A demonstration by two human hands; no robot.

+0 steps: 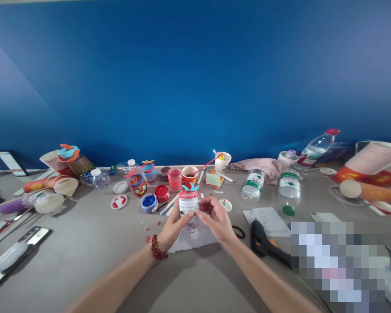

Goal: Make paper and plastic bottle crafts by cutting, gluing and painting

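Over a sheet of white paper (200, 238), a small white ribbed cup (189, 204) stands upright between my hands. It has a red band at its rim, blue paper leaves (190, 187) on top and small eye-like pieces low on its front. My left hand (173, 224), with a dark red bead bracelet at the wrist, is closed around its left side. My right hand (217, 217) bends its thumb and fingers against the right side of the front, by one eye-like piece. Whether a small piece is pinched there too, I cannot tell.
Behind are paint pots, blue (149, 202) and red (162, 193), two decorated cups (137, 185) and a paper cup (189, 173) with a red stick. A black glue gun (259, 239) and plastic bottles (253, 186) lie right. A spoon-like white object (9, 257) and phone (39, 234) are left.
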